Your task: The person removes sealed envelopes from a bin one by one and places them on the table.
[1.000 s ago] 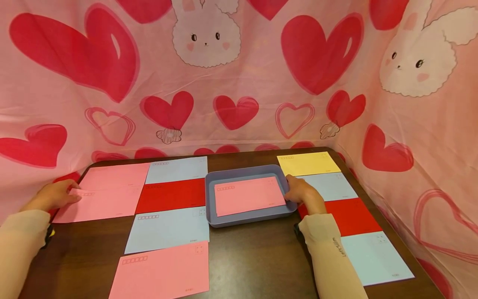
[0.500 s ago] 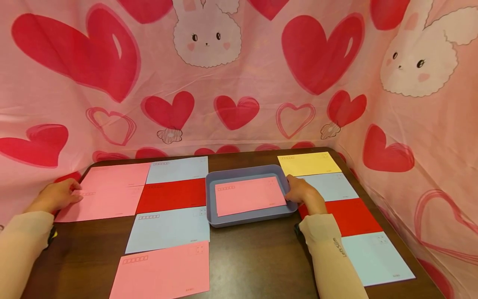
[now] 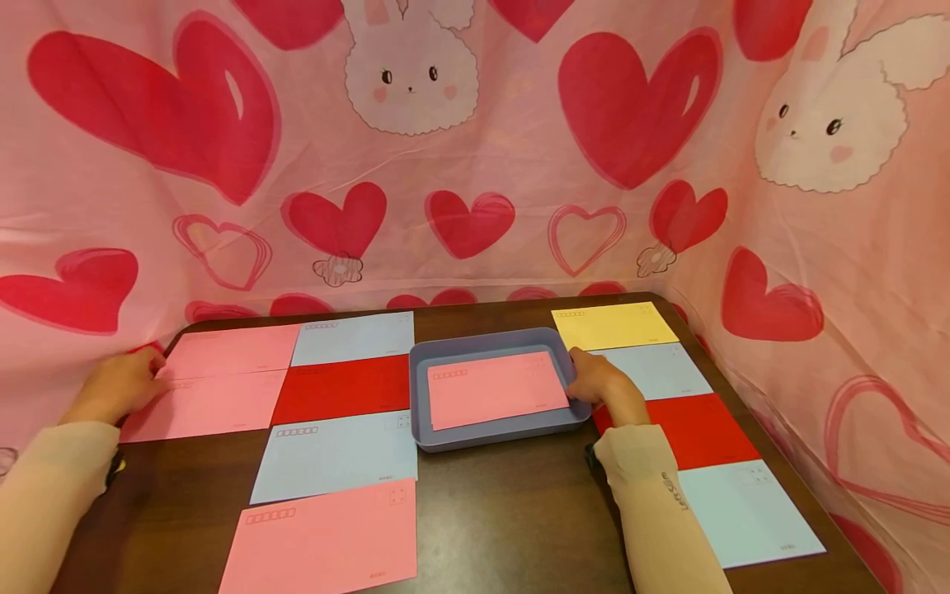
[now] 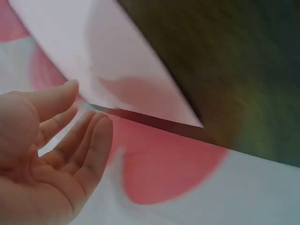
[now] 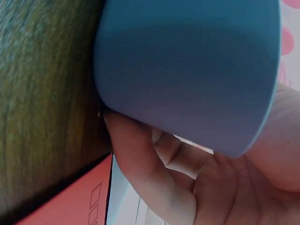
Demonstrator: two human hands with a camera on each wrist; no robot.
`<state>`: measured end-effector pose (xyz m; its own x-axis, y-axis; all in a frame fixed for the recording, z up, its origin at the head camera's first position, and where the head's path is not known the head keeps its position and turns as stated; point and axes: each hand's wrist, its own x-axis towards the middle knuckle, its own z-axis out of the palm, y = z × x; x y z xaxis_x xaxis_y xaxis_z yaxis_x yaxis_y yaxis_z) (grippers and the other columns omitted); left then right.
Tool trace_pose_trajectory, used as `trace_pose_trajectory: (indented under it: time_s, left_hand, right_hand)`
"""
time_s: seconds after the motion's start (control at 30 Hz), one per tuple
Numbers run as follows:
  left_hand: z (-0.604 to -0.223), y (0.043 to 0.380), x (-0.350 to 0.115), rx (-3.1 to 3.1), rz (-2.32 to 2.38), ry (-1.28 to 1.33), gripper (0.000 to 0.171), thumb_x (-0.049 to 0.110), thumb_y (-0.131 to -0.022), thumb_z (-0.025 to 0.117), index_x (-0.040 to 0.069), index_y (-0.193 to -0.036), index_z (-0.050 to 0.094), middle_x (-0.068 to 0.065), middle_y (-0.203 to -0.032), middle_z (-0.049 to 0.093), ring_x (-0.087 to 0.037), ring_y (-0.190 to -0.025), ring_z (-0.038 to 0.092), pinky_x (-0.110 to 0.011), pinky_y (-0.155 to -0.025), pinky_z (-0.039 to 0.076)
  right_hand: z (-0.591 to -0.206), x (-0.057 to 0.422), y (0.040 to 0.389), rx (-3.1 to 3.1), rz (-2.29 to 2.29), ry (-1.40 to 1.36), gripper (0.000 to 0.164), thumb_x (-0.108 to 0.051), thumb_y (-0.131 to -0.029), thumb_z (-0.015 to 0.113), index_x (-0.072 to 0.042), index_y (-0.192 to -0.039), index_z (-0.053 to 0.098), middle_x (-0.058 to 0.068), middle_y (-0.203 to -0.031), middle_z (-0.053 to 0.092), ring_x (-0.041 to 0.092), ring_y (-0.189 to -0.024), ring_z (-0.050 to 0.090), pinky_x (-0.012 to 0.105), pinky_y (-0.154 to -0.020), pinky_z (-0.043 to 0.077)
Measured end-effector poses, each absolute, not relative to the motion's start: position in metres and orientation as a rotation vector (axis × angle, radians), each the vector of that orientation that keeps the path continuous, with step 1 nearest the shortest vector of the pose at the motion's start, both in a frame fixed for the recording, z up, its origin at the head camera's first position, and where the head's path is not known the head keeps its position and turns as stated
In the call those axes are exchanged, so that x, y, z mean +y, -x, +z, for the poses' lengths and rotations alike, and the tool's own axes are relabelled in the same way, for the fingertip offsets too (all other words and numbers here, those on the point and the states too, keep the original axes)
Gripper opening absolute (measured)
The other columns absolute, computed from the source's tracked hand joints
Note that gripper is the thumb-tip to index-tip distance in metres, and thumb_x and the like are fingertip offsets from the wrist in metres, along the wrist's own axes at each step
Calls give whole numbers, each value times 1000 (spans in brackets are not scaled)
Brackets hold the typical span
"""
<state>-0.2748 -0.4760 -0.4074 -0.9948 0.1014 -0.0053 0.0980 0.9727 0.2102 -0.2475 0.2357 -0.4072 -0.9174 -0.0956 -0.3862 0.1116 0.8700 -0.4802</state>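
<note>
My left hand point(image 3: 122, 384) is at the table's left edge, over the outer end of a pink envelope point(image 3: 208, 408). In the left wrist view, the fingers point(image 4: 96, 154) are loosely bent with nothing between them, right beside the envelope's short edge. Another pink envelope point(image 3: 230, 348) lies just behind, edge to edge with it. My right hand point(image 3: 604, 384) grips the right end of a blue-grey tray point(image 3: 505, 436), its fingers point(image 5: 145, 164) under the end wall and the thumb side at the rim. Inside the tray lie pink envelopes point(image 3: 493, 392), the top one facing up.
Left of the tray, a column holds a light blue point(image 3: 352, 337), a red point(image 3: 341, 388), another light blue point(image 3: 334, 458) and a pink envelope point(image 3: 322, 540). On the right lie yellow point(image 3: 616, 326), light blue point(image 3: 660, 370), red point(image 3: 701, 429) and light blue envelopes point(image 3: 750, 511). A heart-print cloth point(image 3: 475, 148) surrounds the table.
My left hand has shifted slightly right and back, and the front pink envelope beside it has slid a little right, toward the red one. The right hand and tray have stayed put.
</note>
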Motion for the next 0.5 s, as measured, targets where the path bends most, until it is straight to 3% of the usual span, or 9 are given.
trace_pose_trajectory:
  time_s: [0.23, 0.5]
  left_hand:
    - [-388, 280, -424, 3171, 434, -177, 34, 11, -96, 72, -11, -117, 58, -35, -101, 65, -49, -89, 61, -66, -78, 53]
    - [-365, 275, -329, 3264, 567, -522, 21, 12, -96, 75, 0, -111, 67, -21, -101, 73, -42, -93, 67, -63, -80, 55]
  right_hand:
    - [-408, 236, 249, 2643, -681, -21, 74, -9, -92, 72, 8, -154, 35, 32, -136, 57, 35, -96, 65, 41, -77, 61]
    - [-409, 236, 249, 2640, -696, -26, 78, -9, -93, 72, 8, -157, 32, 34, -143, 54, 35, -100, 65, 42, -78, 62]
